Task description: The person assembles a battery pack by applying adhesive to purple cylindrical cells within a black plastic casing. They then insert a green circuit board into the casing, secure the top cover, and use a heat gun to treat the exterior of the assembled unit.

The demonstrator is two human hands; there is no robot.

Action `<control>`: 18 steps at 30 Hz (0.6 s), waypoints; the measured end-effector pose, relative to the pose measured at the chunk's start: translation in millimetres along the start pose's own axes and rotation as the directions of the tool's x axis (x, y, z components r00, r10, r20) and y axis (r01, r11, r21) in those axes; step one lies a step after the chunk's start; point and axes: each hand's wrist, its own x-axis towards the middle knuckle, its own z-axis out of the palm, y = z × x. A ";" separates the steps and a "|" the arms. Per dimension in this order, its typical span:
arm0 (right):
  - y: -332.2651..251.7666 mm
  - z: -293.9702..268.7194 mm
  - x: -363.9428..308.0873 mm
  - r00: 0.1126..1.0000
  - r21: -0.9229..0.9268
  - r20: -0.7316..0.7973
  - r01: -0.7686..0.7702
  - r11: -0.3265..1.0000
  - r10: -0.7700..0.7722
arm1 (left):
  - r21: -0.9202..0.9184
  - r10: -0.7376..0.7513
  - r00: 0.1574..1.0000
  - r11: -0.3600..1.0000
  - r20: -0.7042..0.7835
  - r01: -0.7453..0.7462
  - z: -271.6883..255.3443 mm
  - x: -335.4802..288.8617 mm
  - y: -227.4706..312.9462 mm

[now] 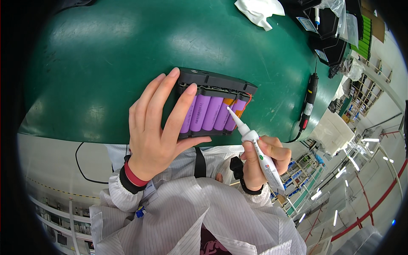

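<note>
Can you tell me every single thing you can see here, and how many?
Table: one, green, under the work
Battery pack: one, black casing, near table edge
Cells: five showing, purple, in the pack
Tube: one, white, nozzle pointing at the cells
Corded tool: one, mostly black, table's right side
Crumpled cloth or paper: one, white, table's far side
Trays: several, black, upper right
Ceiling lights: several, white, right background
Smaller background things: too tiny to count
Striped coat: one, whitish, on the person
Left hand: one, bare, holding the pack
Right hand: one, bare, holding the tube
</note>
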 end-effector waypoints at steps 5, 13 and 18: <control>1.1 -1.4 1.6 0.999 -0.010 -0.003 0.039 0.999 -0.039 | 0.008 -0.003 1.000 1.000 -0.010 0.003 1.1 -0.9 0.2; 0.2 -1.0 1.6 1.000 0.007 0.025 0.014 1.000 -0.014 | -0.002 -0.003 1.000 1.000 -0.008 0.003 1.3 -1.3 0.2; -1.3 0.1 1.8 1.000 0.012 0.004 -0.002 1.000 0.002 | -0.004 -0.004 1.000 1.000 0.000 0.004 0.4 -0.6 0.4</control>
